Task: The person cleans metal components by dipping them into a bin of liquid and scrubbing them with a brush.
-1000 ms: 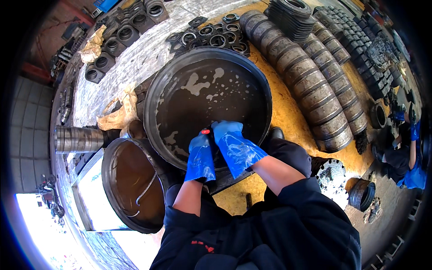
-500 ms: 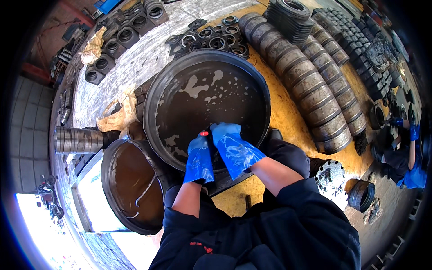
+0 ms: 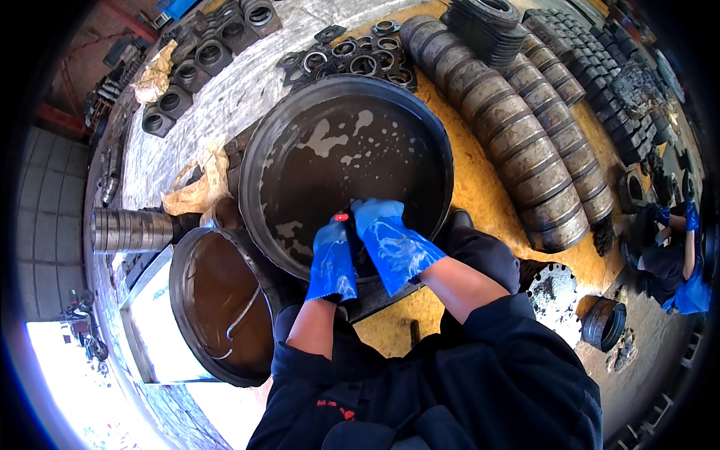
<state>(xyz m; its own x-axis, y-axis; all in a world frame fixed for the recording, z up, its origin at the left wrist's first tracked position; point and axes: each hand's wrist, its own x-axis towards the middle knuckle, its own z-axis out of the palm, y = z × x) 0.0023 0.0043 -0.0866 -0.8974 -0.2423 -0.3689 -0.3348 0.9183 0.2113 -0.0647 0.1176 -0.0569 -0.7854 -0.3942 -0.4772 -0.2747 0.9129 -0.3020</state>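
A large round metal tub [image 3: 251,169] of dark liquid stands in front of me, pale foam patches floating on it. Both my hands wear long blue rubber gloves and are close together over its near side. My left hand [image 3: 331,241] is closed, with a small red thing [image 3: 341,217] showing at its top. Beside it, my right hand [image 3: 377,217] is curled with the knuckles up. Whatever the fingers hold is hidden by the gloves and the dark liquid.
A second tub [image 3: 177,300] of brown liquid with a bent pale tube [image 3: 244,313] is at my left. Rows of stacked metal rings [image 3: 517,142] lie at the right, flanged rings [image 3: 364,66] beyond the tub. A co-worker [image 3: 679,262] is at the far right.
My hands stay at the tub's near side and have shifted slightly upward in the picture. The view has moved a little; nothing is visibly picked up or let go.
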